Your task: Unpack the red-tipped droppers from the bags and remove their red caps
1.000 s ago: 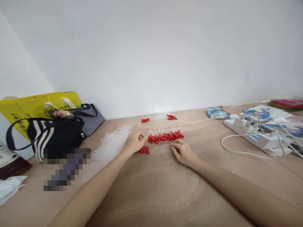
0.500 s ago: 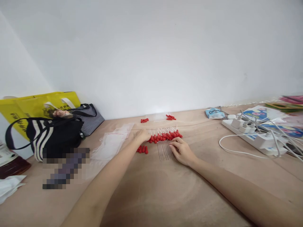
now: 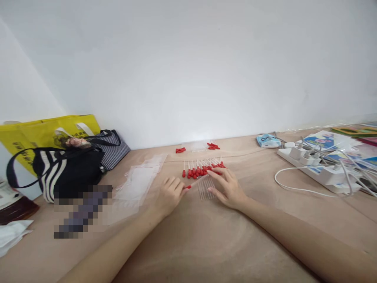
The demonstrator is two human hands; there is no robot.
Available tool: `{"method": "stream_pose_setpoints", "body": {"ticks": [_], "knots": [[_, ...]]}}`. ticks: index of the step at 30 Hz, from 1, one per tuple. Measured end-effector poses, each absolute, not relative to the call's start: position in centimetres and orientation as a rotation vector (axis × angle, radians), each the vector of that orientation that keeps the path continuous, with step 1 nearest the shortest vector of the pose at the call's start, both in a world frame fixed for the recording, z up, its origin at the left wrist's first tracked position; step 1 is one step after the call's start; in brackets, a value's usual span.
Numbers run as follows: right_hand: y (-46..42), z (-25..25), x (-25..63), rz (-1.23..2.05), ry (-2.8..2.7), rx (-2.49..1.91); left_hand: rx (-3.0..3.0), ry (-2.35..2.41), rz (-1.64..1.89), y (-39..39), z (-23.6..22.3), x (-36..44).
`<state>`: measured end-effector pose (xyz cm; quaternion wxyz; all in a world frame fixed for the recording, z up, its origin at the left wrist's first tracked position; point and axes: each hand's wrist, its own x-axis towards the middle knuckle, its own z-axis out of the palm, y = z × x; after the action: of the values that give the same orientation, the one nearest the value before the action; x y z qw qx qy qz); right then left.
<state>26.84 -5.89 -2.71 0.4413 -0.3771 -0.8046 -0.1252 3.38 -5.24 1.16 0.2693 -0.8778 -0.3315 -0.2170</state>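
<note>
My left hand (image 3: 171, 195) is closed round the red rubber bulb of a dropper (image 3: 198, 181), whose clear tube points right. My right hand (image 3: 226, 186) has its fingers apart, with its fingertips at the tube's far end; whether they touch it I cannot tell. Beneath that hand lie several loose clear glass tubes (image 3: 204, 192). Just beyond both hands is a row of red-bulbed droppers (image 3: 198, 169), tubes pointing away from me; my right fingers hide part of it.
Small red bulbs (image 3: 180, 150) and more red bulbs (image 3: 213, 146) lie near the wall. Clear plastic bags (image 3: 137, 182) are at left, beside a black bag (image 3: 69, 171) and yellow bag (image 3: 26, 135). A power strip (image 3: 312, 169) with cables and a blue mask (image 3: 268, 140) are at right.
My left hand has come back from the row's left end towards me and now holds a dropper. My right hand has opened its fingers, now by that dropper's tube end.
</note>
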Motion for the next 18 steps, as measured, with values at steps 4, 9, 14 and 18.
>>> {"method": "stream_pose_setpoints", "body": {"ticks": [4,9,14,18], "knots": [[-6.3,-2.6,25.7,-0.397,-2.174,-0.814,-2.228,-0.589,-0.607,-5.7,-0.5,3.2],[-5.9,-2.7,24.4,-0.422,-2.195,-0.796,-2.225,-0.478,-0.628,-5.3,-0.7,3.8],[-5.7,-2.6,24.0,-0.421,-2.199,-0.772,-2.38,-0.713,-0.767,-5.6,-0.8,3.9],[-5.8,-2.7,24.0,-0.446,-2.147,-0.731,-2.553,-0.797,-0.833,-5.5,-1.2,4.0]]}}
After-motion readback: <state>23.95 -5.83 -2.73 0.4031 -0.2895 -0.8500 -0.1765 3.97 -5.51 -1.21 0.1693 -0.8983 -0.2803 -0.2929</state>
